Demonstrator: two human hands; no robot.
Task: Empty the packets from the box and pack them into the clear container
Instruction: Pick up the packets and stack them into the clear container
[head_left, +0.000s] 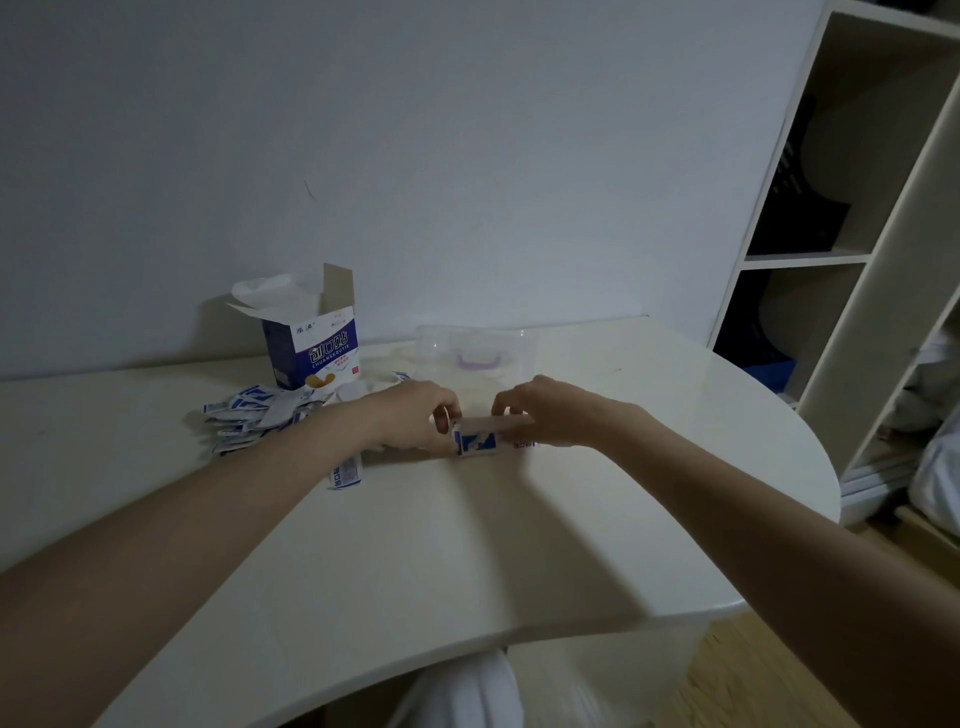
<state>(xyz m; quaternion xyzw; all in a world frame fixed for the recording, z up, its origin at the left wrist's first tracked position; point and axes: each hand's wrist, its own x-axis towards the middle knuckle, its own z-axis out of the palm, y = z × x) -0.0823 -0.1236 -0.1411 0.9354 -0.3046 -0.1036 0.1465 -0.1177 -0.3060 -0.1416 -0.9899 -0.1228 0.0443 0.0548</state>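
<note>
Head view, box reading "CHUANGKOUTIE", both hands' fingers pinching a blue-white packet stack

A blue and white box stands open near the tabletop's back edge. Loose blue and white packets lie in a pile just in front of it. A small stack of packets stands on edge mid-tabletop. The clear container sits open behind that stack.
</note>
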